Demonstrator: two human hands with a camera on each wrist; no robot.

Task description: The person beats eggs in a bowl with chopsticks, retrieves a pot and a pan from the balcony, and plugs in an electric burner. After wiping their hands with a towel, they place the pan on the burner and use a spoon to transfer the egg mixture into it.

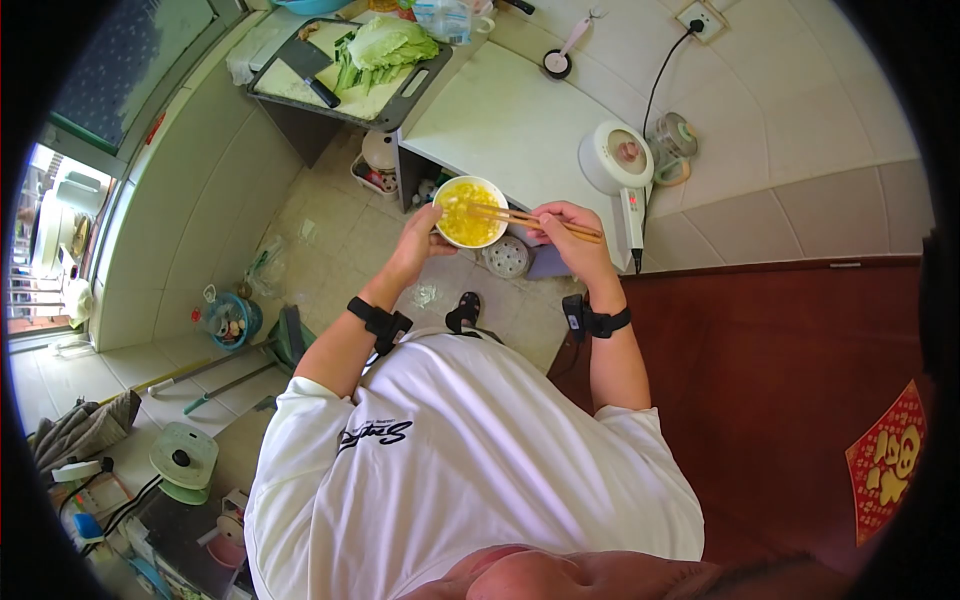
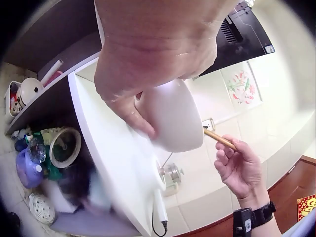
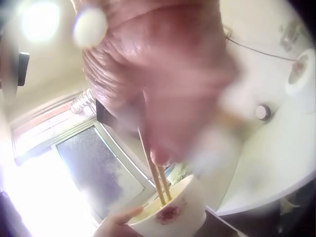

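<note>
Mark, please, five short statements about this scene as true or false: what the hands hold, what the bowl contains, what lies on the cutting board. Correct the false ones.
1. The left hand holds the white bowl. True.
2. The bowl is empty. False: it contains a yellow mixture.
3. The right hand holds chopsticks that reach into the bowl. True.
4. A leafy vegetable lies on the cutting board. True.
5. Only the vegetable lies on this board. False: a black-handled knife lies there too.
</note>
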